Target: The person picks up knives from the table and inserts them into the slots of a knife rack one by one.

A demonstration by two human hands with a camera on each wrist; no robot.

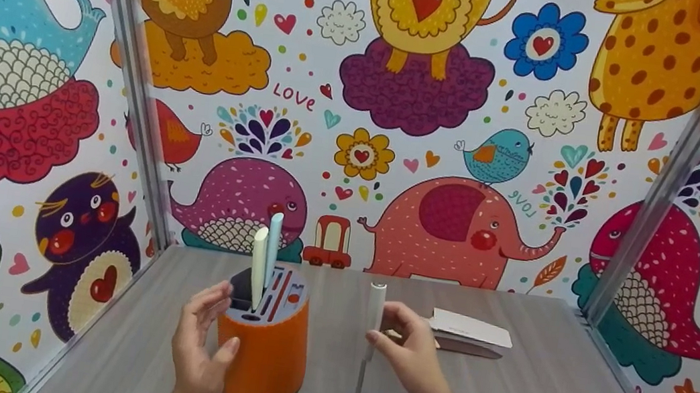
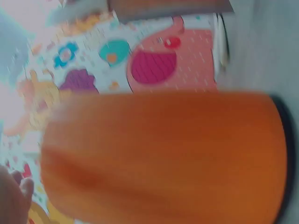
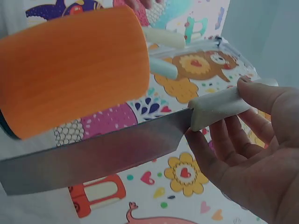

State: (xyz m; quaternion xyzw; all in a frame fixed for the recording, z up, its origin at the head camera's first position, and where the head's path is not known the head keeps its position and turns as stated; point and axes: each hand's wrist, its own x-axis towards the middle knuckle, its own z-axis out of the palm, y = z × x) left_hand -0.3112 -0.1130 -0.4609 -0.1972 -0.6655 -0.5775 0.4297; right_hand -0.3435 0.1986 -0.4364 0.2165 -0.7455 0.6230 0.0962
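Observation:
My right hand [image 1: 412, 353] pinches the pale handle of a kitchen knife [image 3: 103, 154] between thumb and fingers. Its broad blade points down, beside the orange knife block [image 1: 263, 368] and apart from it. My left hand [image 1: 202, 346] is at the block's left side, fingers loosely bent near the rim, holding nothing; in the left wrist view, fingertips [image 2: 27, 189] show off the block's top end. From the block's slotted grey top rise a cream handle [image 1: 258, 265] and a light blue handle [image 1: 274, 240]. A dark piece [image 1: 240, 287] is partly hidden behind the cream handle.
Behind my right hand, a flat white piece [image 1: 475, 326] lies on the wood-grain table [image 1: 332, 329] with a grey blade-like strip [image 1: 472, 349] along its front edge. Walls with cartoon animals and metal corner posts [image 1: 141, 88] enclose the back and sides.

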